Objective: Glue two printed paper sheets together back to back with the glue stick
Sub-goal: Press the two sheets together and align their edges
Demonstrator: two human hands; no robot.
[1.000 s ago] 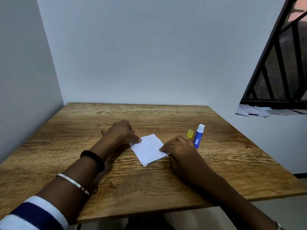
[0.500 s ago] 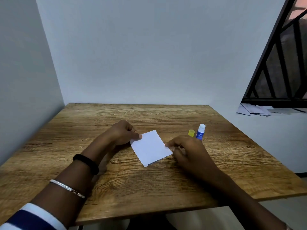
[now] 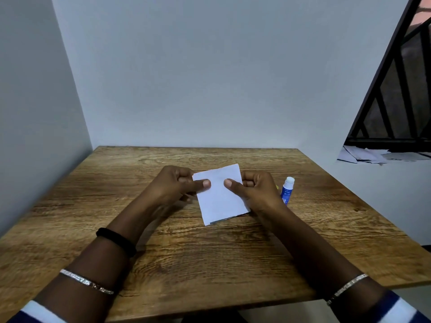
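above the table [image 3: 210, 264], both hands' grip pinches the paper sheets [image 3: 220, 197], long axis running away from the viewer.

Printed faces of the paper sheets [image 3: 221, 197] turn away from the camera; only a dark sliver shows at the lower edge. The right hand [image 3: 255, 190] hides the yellow cap and the lower part of the glue stick [image 3: 287, 189], whose label is unreadable. Both sleeves run past the frame's bottom.

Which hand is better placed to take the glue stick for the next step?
Right. The right hand is just beside the glue stick, which stands upright on the table; the left hand is across the paper sheets.
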